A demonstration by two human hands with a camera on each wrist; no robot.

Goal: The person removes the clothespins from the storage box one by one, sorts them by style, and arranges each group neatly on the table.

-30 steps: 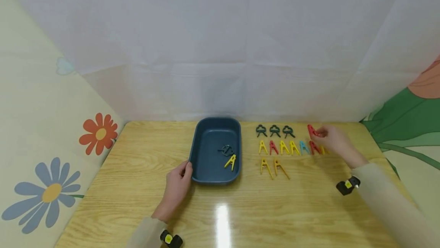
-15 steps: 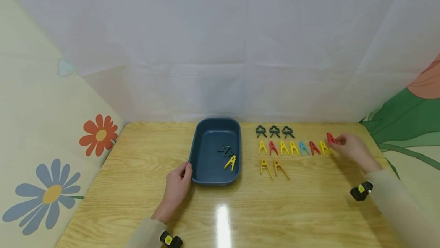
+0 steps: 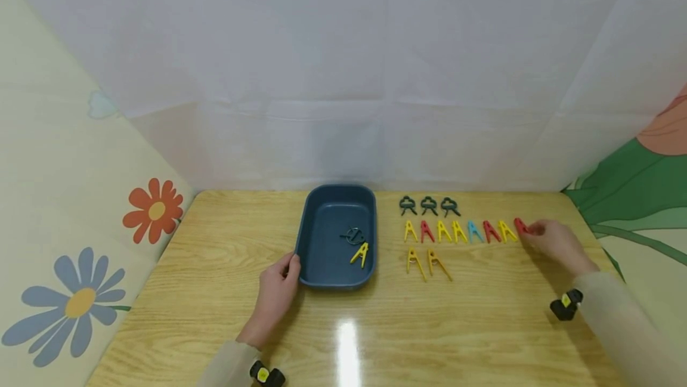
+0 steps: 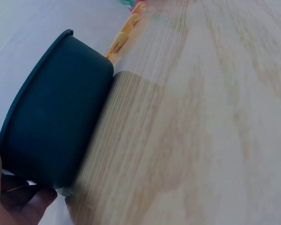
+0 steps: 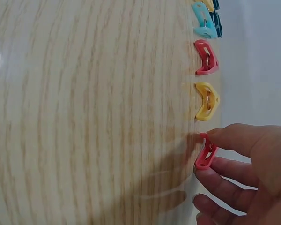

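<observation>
At the right end of a row of clothespins, my right hand (image 3: 555, 244) pinches a red clothespin (image 5: 207, 154) between thumb and fingers, down at the tabletop. Just left of it lies a yellow clothespin (image 5: 207, 101), then another red clothespin (image 5: 206, 57) and a blue clothespin (image 3: 474, 231). My left hand (image 3: 278, 288) grips the near left corner of a dark blue tray (image 3: 302, 238), thumb at the rim and fingers beneath. Inside the tray are a yellow clothespin (image 3: 361, 253) and a dark round clip (image 3: 354, 235).
Three dark green clips (image 3: 429, 205) form a row behind the clothespins. Two orange-yellow clothespins (image 3: 413, 262) lie in front. The wooden table (image 3: 429, 333) meets a white sheet (image 3: 343, 77) at the back, with flower-patterned panels (image 3: 80, 154) at the sides.
My right hand has carried the red clothespin rightward and down to the row's right end, beside the yellow one. The left hand and tray have stayed in place.
</observation>
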